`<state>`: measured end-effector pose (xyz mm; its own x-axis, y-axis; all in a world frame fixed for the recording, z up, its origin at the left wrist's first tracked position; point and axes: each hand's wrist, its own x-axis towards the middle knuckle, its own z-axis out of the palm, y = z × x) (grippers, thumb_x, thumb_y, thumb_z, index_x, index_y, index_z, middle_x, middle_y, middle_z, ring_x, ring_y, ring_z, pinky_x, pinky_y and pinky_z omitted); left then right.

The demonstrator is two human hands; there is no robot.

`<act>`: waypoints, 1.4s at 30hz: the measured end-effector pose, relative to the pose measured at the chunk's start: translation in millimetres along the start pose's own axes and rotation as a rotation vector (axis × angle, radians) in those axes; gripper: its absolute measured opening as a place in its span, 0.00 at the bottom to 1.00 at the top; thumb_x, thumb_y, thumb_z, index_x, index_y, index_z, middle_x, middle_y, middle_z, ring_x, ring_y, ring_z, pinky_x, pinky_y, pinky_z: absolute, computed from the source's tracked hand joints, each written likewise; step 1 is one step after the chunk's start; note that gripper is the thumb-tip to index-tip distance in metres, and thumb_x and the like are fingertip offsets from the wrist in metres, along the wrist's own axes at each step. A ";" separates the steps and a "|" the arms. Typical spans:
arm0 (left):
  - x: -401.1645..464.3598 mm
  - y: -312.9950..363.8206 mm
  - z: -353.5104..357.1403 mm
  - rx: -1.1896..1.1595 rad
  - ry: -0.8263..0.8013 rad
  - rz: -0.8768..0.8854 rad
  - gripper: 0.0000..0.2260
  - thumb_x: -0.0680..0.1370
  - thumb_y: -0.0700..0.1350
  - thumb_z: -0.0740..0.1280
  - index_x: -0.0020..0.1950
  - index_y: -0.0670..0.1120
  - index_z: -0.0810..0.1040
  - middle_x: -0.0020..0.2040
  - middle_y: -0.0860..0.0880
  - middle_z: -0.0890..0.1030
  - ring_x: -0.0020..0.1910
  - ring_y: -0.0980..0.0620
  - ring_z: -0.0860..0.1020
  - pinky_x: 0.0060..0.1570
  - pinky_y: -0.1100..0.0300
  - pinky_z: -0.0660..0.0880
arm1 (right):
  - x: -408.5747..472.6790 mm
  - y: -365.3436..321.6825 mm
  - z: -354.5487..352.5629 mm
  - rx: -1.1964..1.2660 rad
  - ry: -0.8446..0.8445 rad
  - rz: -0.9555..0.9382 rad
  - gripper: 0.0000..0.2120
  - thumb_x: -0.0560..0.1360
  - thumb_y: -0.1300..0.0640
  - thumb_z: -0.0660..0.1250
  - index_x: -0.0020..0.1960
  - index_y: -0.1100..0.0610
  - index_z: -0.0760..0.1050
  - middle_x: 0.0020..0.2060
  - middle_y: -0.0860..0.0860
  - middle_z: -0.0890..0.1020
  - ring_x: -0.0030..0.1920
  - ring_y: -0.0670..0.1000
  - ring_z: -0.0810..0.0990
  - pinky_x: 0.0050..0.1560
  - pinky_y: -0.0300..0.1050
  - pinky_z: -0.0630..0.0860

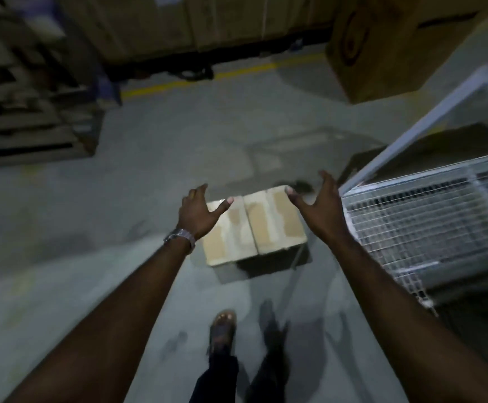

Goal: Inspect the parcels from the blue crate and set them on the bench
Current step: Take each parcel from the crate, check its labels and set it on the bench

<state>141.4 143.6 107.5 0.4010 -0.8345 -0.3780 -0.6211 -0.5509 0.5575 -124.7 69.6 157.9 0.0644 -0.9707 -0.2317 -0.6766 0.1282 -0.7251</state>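
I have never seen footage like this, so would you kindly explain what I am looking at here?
This is one picture from a camera worn on a person's head, looking down at their own arms. The left hand, with a wristwatch, and the right hand are spread open above a taped cardboard box that sits on the concrete floor. Neither hand holds anything. A wire mesh cage stands to the right, wooden pallets far left. The image is blurred.
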 end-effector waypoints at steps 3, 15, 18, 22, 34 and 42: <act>31.4 -74.0 49.9 0.008 -0.011 -0.075 0.43 0.75 0.72 0.66 0.81 0.46 0.64 0.78 0.43 0.69 0.76 0.38 0.66 0.75 0.43 0.65 | 19.6 47.0 89.3 -0.037 -0.104 0.017 0.45 0.75 0.36 0.72 0.81 0.58 0.59 0.80 0.55 0.66 0.78 0.59 0.66 0.77 0.55 0.64; 159.3 -299.6 255.6 -0.099 -0.102 -0.273 0.50 0.70 0.75 0.69 0.83 0.46 0.60 0.79 0.43 0.66 0.77 0.39 0.65 0.75 0.42 0.66 | 120.3 238.8 383.8 -0.238 -0.384 0.077 0.47 0.75 0.31 0.70 0.80 0.61 0.60 0.77 0.60 0.68 0.75 0.63 0.70 0.73 0.61 0.70; 187.0 -330.2 288.1 -0.213 -0.134 -0.344 0.55 0.68 0.77 0.70 0.83 0.45 0.57 0.81 0.42 0.65 0.78 0.40 0.66 0.75 0.41 0.67 | 137.4 262.9 418.8 -0.325 -0.391 0.076 0.48 0.75 0.30 0.68 0.81 0.61 0.58 0.78 0.61 0.65 0.76 0.64 0.66 0.73 0.62 0.69; 210.9 -354.8 317.1 -0.373 -0.150 -0.383 0.57 0.60 0.82 0.69 0.79 0.48 0.66 0.72 0.48 0.77 0.66 0.46 0.78 0.67 0.47 0.77 | 153.4 271.7 444.3 -0.473 -0.314 0.045 0.46 0.76 0.30 0.67 0.78 0.63 0.61 0.76 0.63 0.62 0.76 0.63 0.62 0.70 0.58 0.70; 222.5 -365.7 327.5 -0.498 -0.152 -0.377 0.53 0.60 0.79 0.70 0.77 0.50 0.69 0.69 0.50 0.80 0.64 0.46 0.79 0.64 0.46 0.79 | 163.1 261.0 468.2 -0.412 -0.213 0.236 0.44 0.70 0.33 0.76 0.74 0.60 0.67 0.74 0.59 0.64 0.73 0.61 0.66 0.72 0.57 0.66; 221.8 -355.5 310.3 -0.601 -0.079 -0.457 0.43 0.72 0.69 0.74 0.77 0.46 0.64 0.71 0.47 0.76 0.66 0.44 0.77 0.67 0.44 0.76 | 169.2 262.6 459.3 -0.124 -0.317 0.364 0.56 0.63 0.32 0.80 0.79 0.59 0.62 0.76 0.57 0.66 0.75 0.60 0.67 0.74 0.58 0.69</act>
<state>242.1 157.9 -403.9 0.4666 -0.5307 -0.7075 0.0780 -0.7722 0.6306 45.4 32.4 -369.6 0.0146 -0.7549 -0.6556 -0.7776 0.4036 -0.4821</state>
